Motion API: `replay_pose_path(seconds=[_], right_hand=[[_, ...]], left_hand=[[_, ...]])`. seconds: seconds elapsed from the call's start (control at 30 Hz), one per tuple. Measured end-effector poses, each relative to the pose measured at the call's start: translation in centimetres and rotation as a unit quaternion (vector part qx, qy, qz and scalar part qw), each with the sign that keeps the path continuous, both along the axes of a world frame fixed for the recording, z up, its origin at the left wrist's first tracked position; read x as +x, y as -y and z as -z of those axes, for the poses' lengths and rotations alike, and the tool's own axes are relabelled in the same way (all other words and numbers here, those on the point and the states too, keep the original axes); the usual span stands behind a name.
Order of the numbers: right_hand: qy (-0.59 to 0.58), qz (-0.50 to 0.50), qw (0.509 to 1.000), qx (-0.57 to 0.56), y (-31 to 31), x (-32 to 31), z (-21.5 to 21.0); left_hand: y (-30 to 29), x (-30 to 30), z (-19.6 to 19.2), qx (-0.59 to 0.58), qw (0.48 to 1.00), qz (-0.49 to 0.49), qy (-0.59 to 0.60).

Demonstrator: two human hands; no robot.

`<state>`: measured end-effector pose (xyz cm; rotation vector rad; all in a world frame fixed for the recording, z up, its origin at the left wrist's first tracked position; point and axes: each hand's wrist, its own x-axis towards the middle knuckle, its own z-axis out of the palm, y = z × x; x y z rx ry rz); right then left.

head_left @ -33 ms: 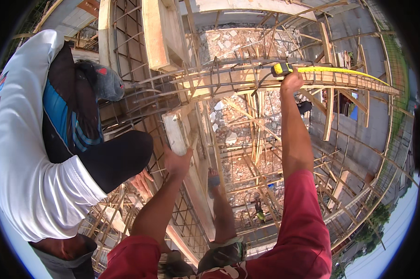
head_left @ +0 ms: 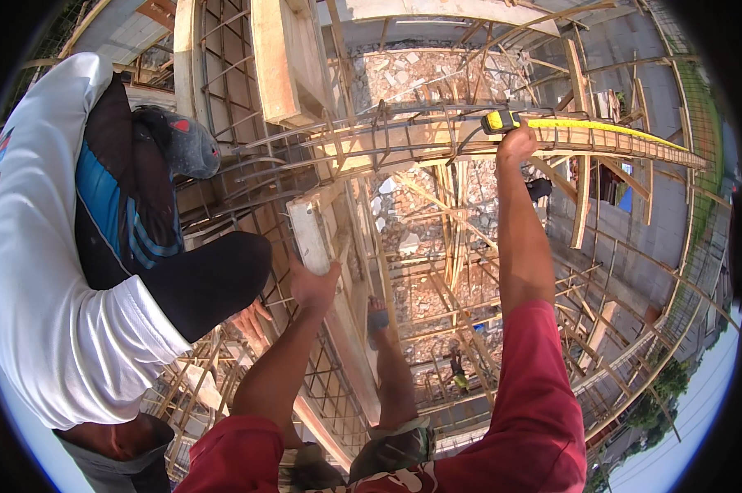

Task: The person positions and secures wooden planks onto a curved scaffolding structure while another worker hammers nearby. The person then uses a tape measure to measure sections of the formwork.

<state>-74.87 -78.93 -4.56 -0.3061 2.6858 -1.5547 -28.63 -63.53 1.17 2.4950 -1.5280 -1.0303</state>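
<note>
My right hand (head_left: pixel 517 144) is closed around a yellow-and-black tape measure (head_left: pixel 501 122), held out at arm's length over a rebar cage and wooden beam form (head_left: pixel 420 135). Its yellow blade (head_left: pixel 605 126) runs out to the right along the beam, toward the far end. My left hand (head_left: pixel 314 289) grips the end of a pale timber board (head_left: pixel 308 240), part of the formwork beside another rebar cage (head_left: pixel 330 374). The fingers on the board's far side are partly hidden.
A co-worker in a white shirt (head_left: pixel 50 246) crouches close on my left, a hand (head_left: pixel 249 319) near the formwork. My bare leg (head_left: pixel 395 382) reaches down beside the boards. Far below lie rubble (head_left: pixel 412 214) and scaffold poles (head_left: pixel 453 287). A box form (head_left: pixel 280 66) stands ahead.
The tape's blade lies slightly lower and straighter along the beam. Both my hands keep their places.
</note>
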Motion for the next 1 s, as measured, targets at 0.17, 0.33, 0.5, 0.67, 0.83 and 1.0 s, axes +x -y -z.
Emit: replay_pose_path(seconds=[0.17, 0.33, 0.5, 0.67, 0.83, 1.0], right_hand=[[-0.076, -0.004, 0.995, 0.062, 0.2, -0.1, 1.4], [-0.036, -0.018, 0.995, 0.088, 0.0, 0.1, 1.0], [-0.014, -0.024, 0.998, 0.062, 1.0, -0.2, 0.6], [-0.063, -0.054, 0.988, 0.132, 1.3, -0.3, 0.7], [-0.043, -0.036, 0.989, 0.134, 0.1, 0.2, 0.7], [-0.068, -0.056, 0.988, 0.127, -0.2, 0.3, 0.8]], left_hand=[[-0.1, -0.1, 0.2, 0.001, 1.0, -0.002, 0.007], [0.2, -0.2, 0.1, 0.019, 1.0, -0.007, 0.013], [0.3, -0.1, -0.3, 0.064, 0.998, -0.021, -0.013], [0.3, 0.2, 0.0, 0.029, 1.0, -0.001, 0.003], [0.1, 0.2, 0.4, 0.007, 1.0, 0.002, -0.001], [0.2, -0.1, 0.3, 0.018, 1.0, -0.008, 0.003]])
